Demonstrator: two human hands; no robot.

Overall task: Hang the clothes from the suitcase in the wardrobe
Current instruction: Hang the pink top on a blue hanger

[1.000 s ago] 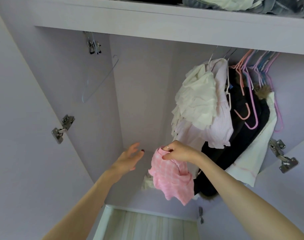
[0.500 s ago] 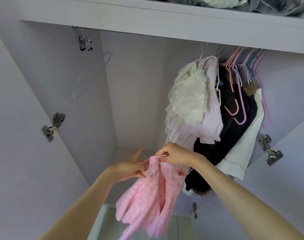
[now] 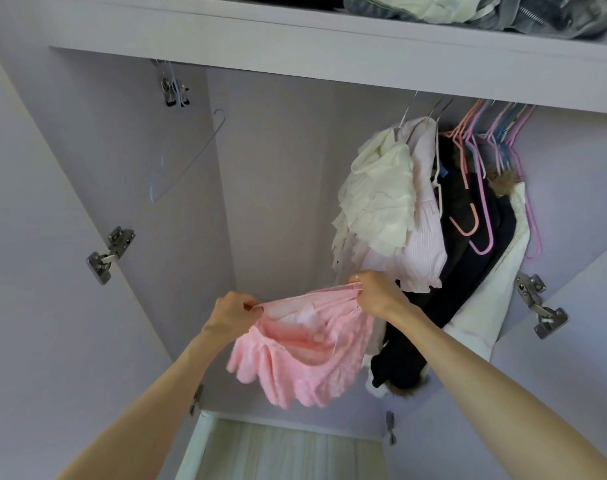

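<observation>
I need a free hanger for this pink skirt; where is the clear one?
In the head view the clear hanger hangs alone at upper left inside the wardrobe, just below the metal clips, far left of the hung clothes.

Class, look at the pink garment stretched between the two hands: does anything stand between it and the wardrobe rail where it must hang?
The pink garment, gripped by the left hand and right hand, has open space above it. The cream blouse and other hung clothes crowd the right. The rail itself is hidden behind the shelf.
</observation>
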